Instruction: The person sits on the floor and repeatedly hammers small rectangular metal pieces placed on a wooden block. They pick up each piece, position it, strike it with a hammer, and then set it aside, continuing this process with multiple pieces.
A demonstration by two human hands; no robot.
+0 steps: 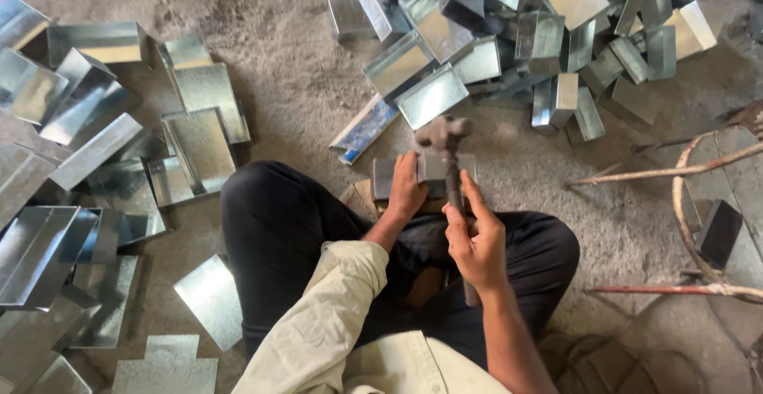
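- We hold the hammer [447,136] in our right hand [475,245], the grip wrapped tight round its dark handle, the blurred head poised just above the metal piece [388,178].
- Our left hand [407,194] lies flat on that piece, fingers pressed down and pinning it in front of our crossed legs; it seems to sit on a low block, though we cannot tell of what.
- The piece is a small folded sheet-metal tray, dull grey, partly hidden under the hand and hammer.
- By our judgement the work is well under way: beyond the piece, the far pile [524,36] is a heap of shiny folded boxes tumbled on one another, edges turned up, faces catching the light.
- Left of the piece, the near stack [95,148] holds larger open trays and channels, several nested or leaning.
- Also left of the piece but closer to us, flat cut blanks [208,297] lie on the floor with no folds showing, so there looks to be plenty left to shape.
- All of it is thin galvanised sheet, bright, spangled and crisp-cornered; one strip [364,132] just beyond the piece shows a bluish cast.
- The floor [278,60] is rough, gritty concrete, dusty grey.
- Right of the piece, a bent, rusty rod frame [683,179] rests on the floor.
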